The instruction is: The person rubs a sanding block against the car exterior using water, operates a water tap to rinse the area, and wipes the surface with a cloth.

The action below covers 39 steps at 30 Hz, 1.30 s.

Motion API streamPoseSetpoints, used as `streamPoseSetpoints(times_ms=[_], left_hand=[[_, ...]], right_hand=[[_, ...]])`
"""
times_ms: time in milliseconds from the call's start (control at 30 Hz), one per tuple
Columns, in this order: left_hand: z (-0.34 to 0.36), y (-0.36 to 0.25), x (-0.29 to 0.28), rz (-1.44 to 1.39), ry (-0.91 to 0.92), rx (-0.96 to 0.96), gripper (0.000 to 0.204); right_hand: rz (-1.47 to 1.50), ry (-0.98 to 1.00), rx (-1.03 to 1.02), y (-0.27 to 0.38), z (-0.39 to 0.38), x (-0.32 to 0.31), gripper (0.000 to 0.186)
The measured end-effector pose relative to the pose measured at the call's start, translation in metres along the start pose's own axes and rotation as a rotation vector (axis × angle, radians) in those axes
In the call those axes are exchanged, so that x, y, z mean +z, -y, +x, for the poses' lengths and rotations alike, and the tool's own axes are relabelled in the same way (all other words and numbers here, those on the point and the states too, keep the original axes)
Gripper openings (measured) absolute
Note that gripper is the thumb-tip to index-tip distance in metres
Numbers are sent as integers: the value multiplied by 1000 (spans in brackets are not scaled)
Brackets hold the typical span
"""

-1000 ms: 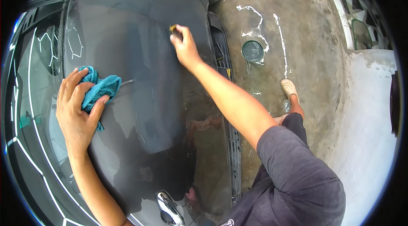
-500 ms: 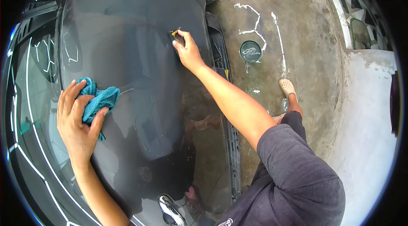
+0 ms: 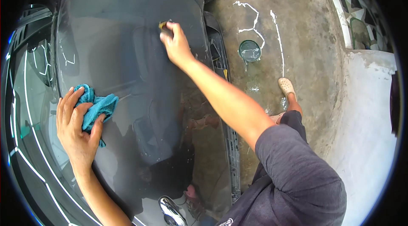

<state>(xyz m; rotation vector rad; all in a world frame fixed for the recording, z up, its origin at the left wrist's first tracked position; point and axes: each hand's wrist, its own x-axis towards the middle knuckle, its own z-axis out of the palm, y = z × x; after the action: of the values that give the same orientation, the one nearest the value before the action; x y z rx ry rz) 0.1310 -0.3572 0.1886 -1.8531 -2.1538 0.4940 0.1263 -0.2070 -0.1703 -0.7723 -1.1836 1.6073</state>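
teal cloth [image 3: 102,107] is clasped in the curled left hand [image 3: 77,122] against the car [image 3: 97,60], while the right hand [image 3: 177,48], arm [image 3: 227,92] stretched forward, pinches a small block [image 3: 162,25].

Charcoal-grey short-sleeved shirt [image 3: 302,156], small whitish print [image 3: 227,222] on front, dark trousers [image 3: 294,120] ending above ankle, beige perforated clogs [image 3: 285,84], bare forearms [image 3: 227,88] and hands [image 3: 77,132]

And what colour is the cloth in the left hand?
The cloth in the left hand is teal blue, seen best in the head view.
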Motion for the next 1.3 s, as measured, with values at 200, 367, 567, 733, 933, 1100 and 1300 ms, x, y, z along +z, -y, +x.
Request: streamPoseSetpoints(times_ms=[200, 367, 567, 733, 933, 1100, 1300], left_hand=[[-31, 10, -4, 35, 48, -66, 29], [-17, 4, -3, 31, 28, -40, 30], [-25, 9, 2, 31, 54, -66, 30], [-32, 10, -6, 43, 63, -66, 30], [-5, 3, 1, 15, 22, -11, 31], [-24, 12, -1, 45, 79, -45, 33], [-22, 9, -1, 47, 106, -58, 32]], right_hand=[[80, 415, -82, 66, -254, -39, 67], [84, 148, -110, 45, -45, 10, 44], [84, 193, -42, 62, -83, 18, 49], [112, 368, -314, 77, -191, -16, 61], [51, 99, -55, 50, 43, 25, 43], [49, 287, -247, 70, -146, -4, 65], [102, 285, -196, 36, -70, -5, 57]])
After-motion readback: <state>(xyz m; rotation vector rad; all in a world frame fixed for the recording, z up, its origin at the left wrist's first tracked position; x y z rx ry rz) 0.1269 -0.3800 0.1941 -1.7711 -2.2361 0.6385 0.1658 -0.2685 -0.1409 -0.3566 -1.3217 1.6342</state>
